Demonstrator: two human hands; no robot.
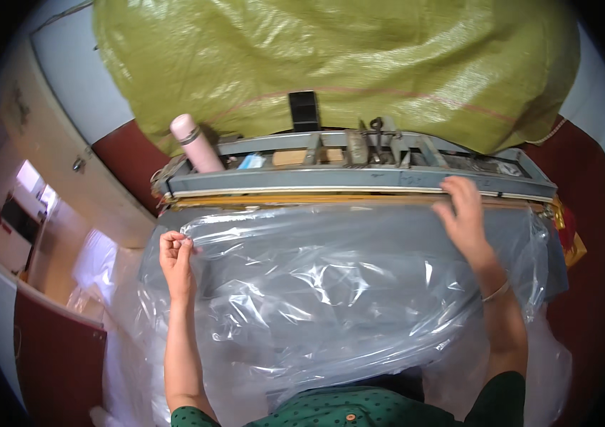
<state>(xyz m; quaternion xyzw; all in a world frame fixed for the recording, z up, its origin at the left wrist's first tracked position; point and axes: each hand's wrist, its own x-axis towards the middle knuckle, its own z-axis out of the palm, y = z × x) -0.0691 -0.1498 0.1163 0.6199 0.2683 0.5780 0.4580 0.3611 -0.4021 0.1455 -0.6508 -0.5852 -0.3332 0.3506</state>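
Head view: person's left hand (177,257), left side, pinches the far edge of the clear plastic film (359,327), which lies between the grey metal rack (281,178) and the green dotted shirt (316,411). Right hand (462,210) at rack's right part, thumb and fingers parted; contact unclear. Pink thermos bottle (199,148) leans, far left.

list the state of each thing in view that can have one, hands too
left hand, fingers pinched on the film
right hand, open, thumb apart from fingers
clear plastic film, spread out, wrinkled
pink bottle, capped
door, open
yellow-green woven sheet, draped, creased
grey metal tray, uncovered, small things inside
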